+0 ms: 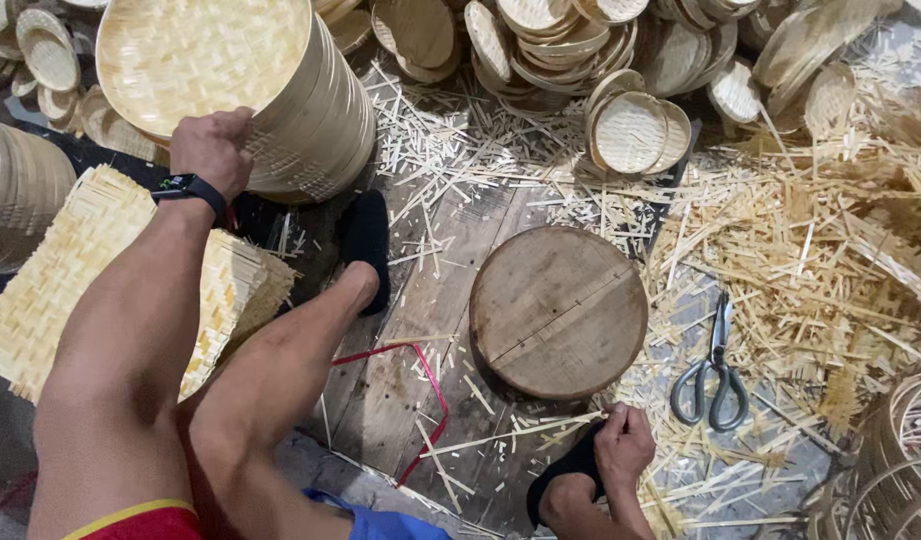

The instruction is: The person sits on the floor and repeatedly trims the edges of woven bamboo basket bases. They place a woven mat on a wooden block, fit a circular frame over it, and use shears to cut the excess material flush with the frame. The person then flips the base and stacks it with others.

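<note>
My left hand (212, 148), with a black watch on its wrist, rests on the front edge of a tall stack of round woven bamboo trays (310, 120) at the upper left. Whether it grips the top tray or only presses on it is hidden by the back of the hand. Low in the middle, my right hand (622, 442) pinches a thin bamboo strip (510, 432) lying on the floor, just below a round wooden block (558, 310). My bare legs and black slippers lie between the two hands.
Grey-handled scissors (712, 372) lie right of the block among bamboo offcuts. A stack of square woven mats (70, 270) sits at the left. Small round trays (630, 130) pile along the back. Bamboo hoops (900, 470) stand at the lower right. A red strap (430, 385) lies on the planks.
</note>
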